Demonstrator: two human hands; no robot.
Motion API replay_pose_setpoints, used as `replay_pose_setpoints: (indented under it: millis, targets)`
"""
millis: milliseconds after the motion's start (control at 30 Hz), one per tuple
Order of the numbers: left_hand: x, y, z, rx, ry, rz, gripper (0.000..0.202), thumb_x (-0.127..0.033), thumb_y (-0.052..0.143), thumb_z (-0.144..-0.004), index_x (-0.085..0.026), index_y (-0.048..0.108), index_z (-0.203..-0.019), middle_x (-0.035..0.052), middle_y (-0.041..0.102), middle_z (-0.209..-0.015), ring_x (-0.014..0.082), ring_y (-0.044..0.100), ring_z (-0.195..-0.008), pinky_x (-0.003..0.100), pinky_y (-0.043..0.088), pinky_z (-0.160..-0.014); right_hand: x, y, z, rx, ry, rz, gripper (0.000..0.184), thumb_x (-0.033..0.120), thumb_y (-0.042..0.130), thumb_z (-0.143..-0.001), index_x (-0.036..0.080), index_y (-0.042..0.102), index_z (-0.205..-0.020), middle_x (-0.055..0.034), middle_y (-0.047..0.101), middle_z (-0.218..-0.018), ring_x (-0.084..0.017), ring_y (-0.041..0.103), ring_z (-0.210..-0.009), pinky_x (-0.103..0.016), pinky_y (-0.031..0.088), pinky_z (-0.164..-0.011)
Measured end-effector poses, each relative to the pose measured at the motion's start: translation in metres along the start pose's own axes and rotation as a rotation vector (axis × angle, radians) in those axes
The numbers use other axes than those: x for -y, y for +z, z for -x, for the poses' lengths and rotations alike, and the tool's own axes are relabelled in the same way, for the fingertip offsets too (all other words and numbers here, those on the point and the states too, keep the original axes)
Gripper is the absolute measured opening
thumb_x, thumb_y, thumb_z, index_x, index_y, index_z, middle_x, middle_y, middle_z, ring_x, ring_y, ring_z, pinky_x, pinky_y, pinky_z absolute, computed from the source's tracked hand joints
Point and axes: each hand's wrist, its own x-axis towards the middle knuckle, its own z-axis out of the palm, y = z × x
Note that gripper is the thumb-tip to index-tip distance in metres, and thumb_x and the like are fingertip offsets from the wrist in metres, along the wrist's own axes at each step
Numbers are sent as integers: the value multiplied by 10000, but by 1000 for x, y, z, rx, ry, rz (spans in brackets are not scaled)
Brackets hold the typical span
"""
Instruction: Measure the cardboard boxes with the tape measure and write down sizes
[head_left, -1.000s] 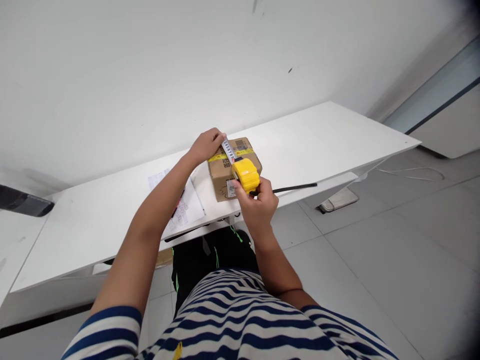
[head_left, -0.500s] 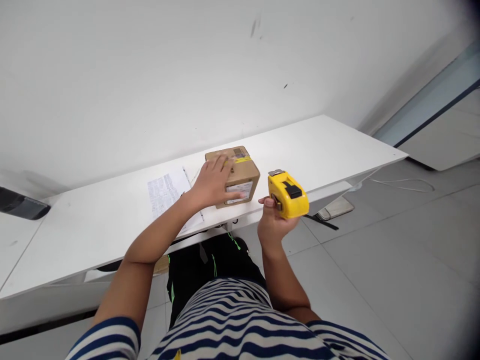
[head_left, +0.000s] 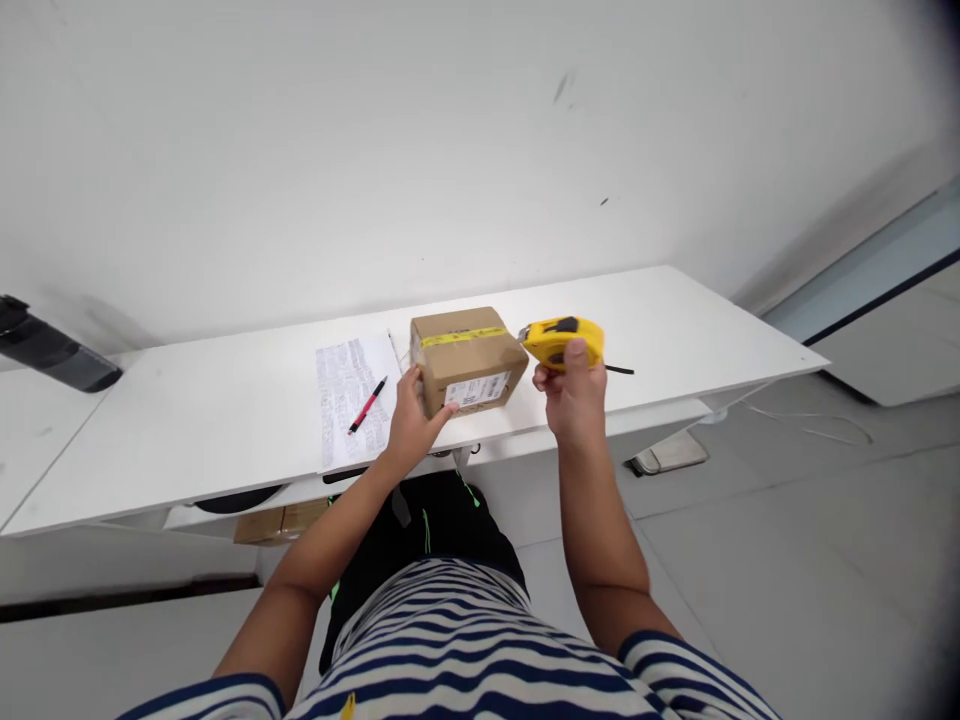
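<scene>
A small brown cardboard box (head_left: 465, 365) with yellow tape and a white label stands near the front edge of a white table (head_left: 187, 420). My left hand (head_left: 412, 420) grips the box's near left corner. My right hand (head_left: 574, 395) is closed round a yellow tape measure (head_left: 562, 342), held just right of the box with its tip by the box's upper right edge.
A printed sheet of paper (head_left: 349, 400) with a red pen (head_left: 367, 405) on it lies left of the box. A dark bottle (head_left: 49, 350) lies at the table's far left. A thin black rod (head_left: 619, 370) lies behind the tape measure. A grey tiled floor lies to the right.
The tape was stretched over the box top, then retracted. My right hand swung the tape measure away and back to the box's right side. My left hand went from the top to the near left corner.
</scene>
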Motion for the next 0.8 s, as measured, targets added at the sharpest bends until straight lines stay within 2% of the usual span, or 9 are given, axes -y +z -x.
replay_pose_setpoints:
  millis: [100, 200, 267, 333, 433, 500, 567, 633, 800]
  targets:
    - [-6, -1, 0, 134, -62, -43, 970, -589, 770, -874, -222, 311, -1646, 261, 341, -1764, 414, 343, -1682, 614, 373, -1348, 3, 14, 0, 106, 53, 53, 731, 758, 899, -645, 286, 542, -1074, 59, 648, -851, -79, 516, -551, -225, 443, -486]
    - [-22, -14, 0, -36, 30, -140, 886, -633, 710, -915, -209, 369, -1614, 263, 263, -1804, 420, 207, -1729, 641, 231, -1399, 7, 23, 3, 224, 19, 119, 700, 672, 933, -656, 288, 559, -1106, 46, 662, -931, -97, 563, -643, -237, 499, -553]
    - [-35, -24, -6, -126, 137, -157, 712, -631, 609, -987, -228, 450, -1552, 232, 382, -1757, 375, 282, -1706, 621, 219, -1404, 11, 30, 2, 291, 8, 180, 688, 631, 948, -653, 282, 577, -1116, 33, 664, -976, -112, 594, -716, -243, 514, -596]
    - [-46, -31, -20, -99, 156, -115, 619, -621, 572, -1014, -255, 501, -1509, 192, 486, -1699, 336, 373, -1660, 592, 270, -1388, 14, 39, -5, 338, 56, 250, 683, 622, 950, -656, 273, 587, -1118, 28, 660, -991, -118, 602, -752, -246, 510, -614]
    - [-50, -31, -47, 6, -30, 55, 769, -648, 653, -967, -259, 429, -1592, 192, 392, -1770, 336, 336, -1682, 557, 337, -1352, 16, 57, -21, 392, 159, 368, 651, 649, 914, -698, 267, 575, -1102, 38, 649, -949, -125, 600, -739, -261, 500, -620]
    - [-48, -24, -60, 41, -182, 186, 945, -642, 733, -918, -255, 309, -1669, 217, 277, -1822, 353, 253, -1721, 552, 327, -1352, 15, 70, -31, 422, 168, 460, 611, 654, 890, -727, 266, 562, -1066, 40, 649, -924, -137, 605, -750, -275, 499, -641]
    - [-45, -15, -66, 41, -261, 288, 1024, -583, 777, -903, -276, 215, -1702, 223, 230, -1837, 353, 228, -1733, 550, 304, -1358, 13, 81, -39, 448, 149, 543, 576, 650, 867, -754, 266, 549, -1043, 30, 660, -940, -155, 618, -795, -291, 505, -677]
    - [-45, -7, -65, 44, -284, 362, 1006, -513, 776, -917, -301, 186, -1703, 208, 246, -1834, 342, 261, -1725, 544, 296, -1362, 11, 88, -42, 481, 131, 596, 557, 648, 842, -778, 265, 536, -1043, 17, 668, -988, -172, 631, -851, -309, 511, -722]
    - [-51, 3, -57, 65, -304, 514, 786, -388, 676, -985, -273, 264, -1644, 186, 391, -1760, 294, 349, -1692, 476, 311, -1365, 6, 94, -38, 541, 60, 713, 532, 643, 797, -805, 268, 497, -1034, 9, 654, -993, -210, 627, -915, -348, 487, -783]
